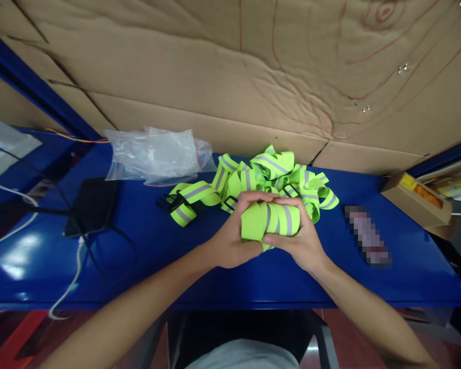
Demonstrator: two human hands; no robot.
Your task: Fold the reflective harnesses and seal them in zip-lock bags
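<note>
A folded bundle of yellow-green strap [271, 221] with grey stripes is squeezed between my two hands above the blue table. My left hand [234, 238] wraps round its left side, and my right hand [301, 236] grips its right side with the thumb across the front. Just behind the hands lies a loose heap of the same straps [272, 166], with black buckles among them. One strap end with a black buckle [176, 201] stretches out to the left of the heap.
Clear plastic bags [161, 154] lie at the back left, near a black tablet [92, 206] with a white cable. On the right are a pixelated object [368, 236] and an open cardboard box [415, 205]. A cardboard wall [176, 66] stands behind the blue table [215, 287].
</note>
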